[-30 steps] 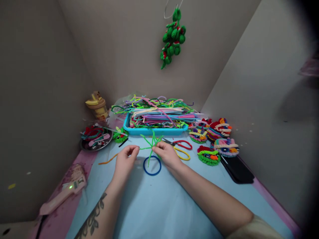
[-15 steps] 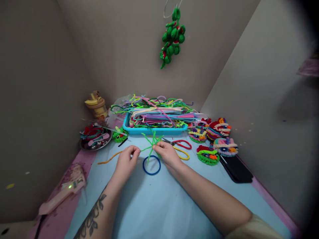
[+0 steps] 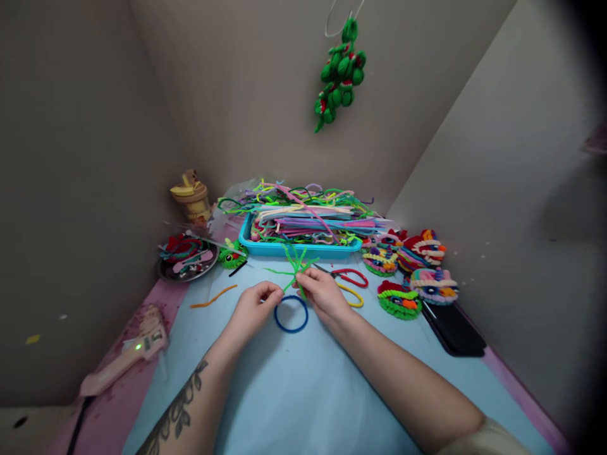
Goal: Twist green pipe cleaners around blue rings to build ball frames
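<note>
A bundle of bright green pipe cleaners (image 3: 296, 260) fans out like a star above the table. My right hand (image 3: 322, 292) pinches it at its centre. My left hand (image 3: 258, 303) is closed on the tip of one lower green strand, to the left of the centre. Just beneath the hands lies a dark blue ring (image 3: 291, 330) on the light blue sheet. Scissors (image 3: 351, 278) with one red and one yellow handle rest beside my right hand, their blades partly hidden. An orange pipe cleaner (image 3: 213, 297) lies left of my left hand.
A blue tray (image 3: 303, 251) heaped with colourful pipe cleaners stands at the back. Several fuzzy bird-like pieces (image 3: 399, 299) and a black phone (image 3: 453, 328) are at right. At left are a metal bowl (image 3: 187, 276), a pink glue gun (image 3: 126, 365) and a tumbler (image 3: 192, 199).
My left hand has let go of the left-pointing strand and moved right and down to a lower one. My right hand keeps its pinch. The whole view has shifted slightly.
</note>
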`<state>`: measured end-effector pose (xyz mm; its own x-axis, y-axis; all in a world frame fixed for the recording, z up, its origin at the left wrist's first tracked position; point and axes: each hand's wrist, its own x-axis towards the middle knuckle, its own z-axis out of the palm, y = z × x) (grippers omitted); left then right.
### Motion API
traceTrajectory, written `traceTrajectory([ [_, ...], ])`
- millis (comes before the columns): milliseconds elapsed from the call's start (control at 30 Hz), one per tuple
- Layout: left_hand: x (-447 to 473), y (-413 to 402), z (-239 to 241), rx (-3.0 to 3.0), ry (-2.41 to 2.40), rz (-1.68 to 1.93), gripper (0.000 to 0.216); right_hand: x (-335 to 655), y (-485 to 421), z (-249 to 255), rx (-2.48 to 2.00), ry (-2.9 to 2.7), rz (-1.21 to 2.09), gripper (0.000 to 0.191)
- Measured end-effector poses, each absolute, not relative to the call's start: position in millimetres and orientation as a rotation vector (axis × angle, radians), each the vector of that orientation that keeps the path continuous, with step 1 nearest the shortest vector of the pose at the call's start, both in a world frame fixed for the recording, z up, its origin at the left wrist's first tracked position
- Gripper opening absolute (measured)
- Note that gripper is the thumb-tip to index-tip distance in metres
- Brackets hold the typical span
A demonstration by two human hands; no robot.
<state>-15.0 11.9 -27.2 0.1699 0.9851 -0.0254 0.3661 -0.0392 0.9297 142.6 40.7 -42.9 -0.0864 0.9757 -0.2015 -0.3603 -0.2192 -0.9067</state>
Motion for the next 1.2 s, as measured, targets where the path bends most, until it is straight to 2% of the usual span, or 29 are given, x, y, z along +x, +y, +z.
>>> traceTrajectory([
  [233, -21.3, 12.5, -20.8, 1.623, 1.399, 0.847, 0.022, 147.5, 42.6, -36.6, -1.120, -0.986, 1.448, 0.029],
  [500, -19.3, 12.9, -25.8, 1.632, 1.348, 0.847, 0.022, 143.0, 39.4, -36.9, -1.027, -0.783, 1.650, 0.031],
  [1200, -19.4, 13.9, -25.5, 1.681, 1.318, 0.780, 0.024, 138.6, 40.1, -44.5, -0.962, -0.681, 1.661, 0.033],
])
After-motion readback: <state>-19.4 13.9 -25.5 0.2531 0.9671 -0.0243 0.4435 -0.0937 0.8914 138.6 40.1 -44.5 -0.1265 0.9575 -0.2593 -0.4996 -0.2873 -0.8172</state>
